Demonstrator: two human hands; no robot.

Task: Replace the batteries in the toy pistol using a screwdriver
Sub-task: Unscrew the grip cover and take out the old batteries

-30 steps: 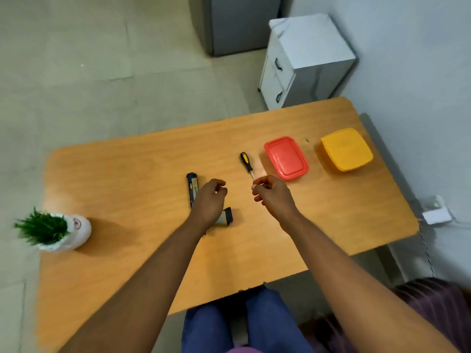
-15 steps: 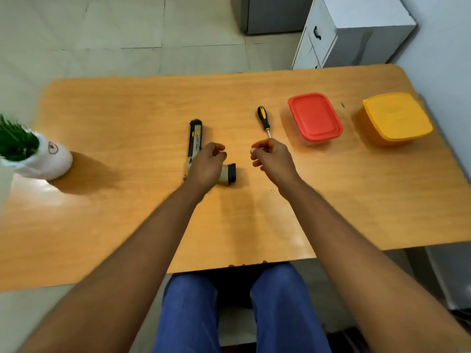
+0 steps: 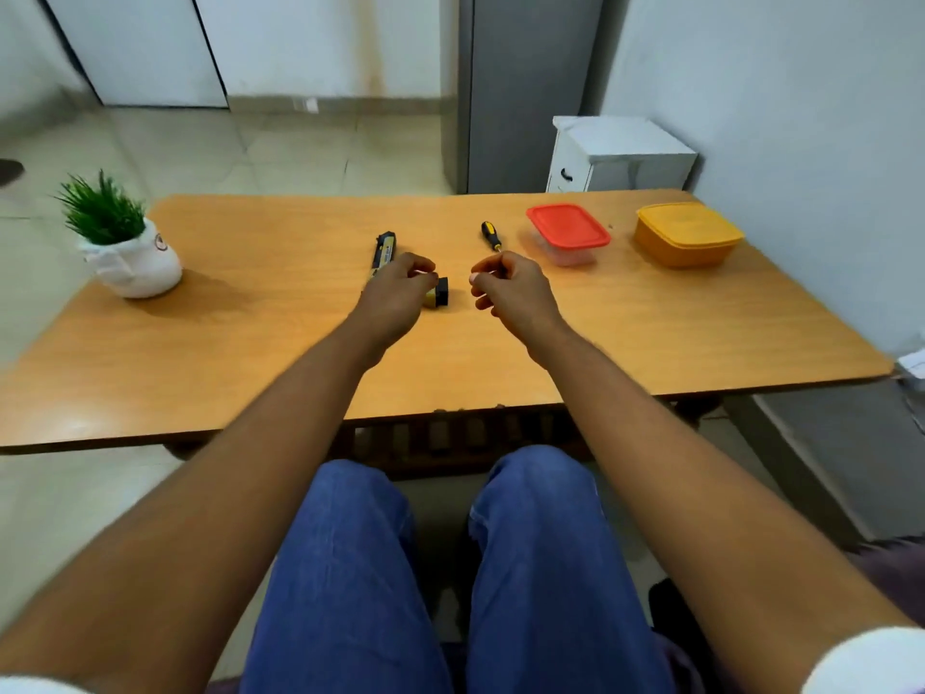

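Observation:
A black and yellow toy pistol [image 3: 383, 246] lies on the wooden table [image 3: 650, 323], its barrel pointing away from me and its grip end [image 3: 440, 295] sticking out to the right. My left hand [image 3: 394, 299] covers the pistol's middle, with the fingers curled down around it. A small screwdriver [image 3: 489, 234] with a black and yellow handle lies just beyond my right hand [image 3: 511, 289]. That hand hovers with its fingers curled in, and nothing shows in it. It does not touch the screwdriver.
A clear box with a red lid [image 3: 568, 232] and a yellow lidded box [image 3: 686, 232] stand at the far right of the table. A white pot with a green plant [image 3: 128, 247] sits at the far left. A white drawer unit [image 3: 620, 155] stands behind the table.
The view has tilted up and shifted, showing more of the room. Both hands stay in nearly the same place relative to the pistol and the screwdriver.

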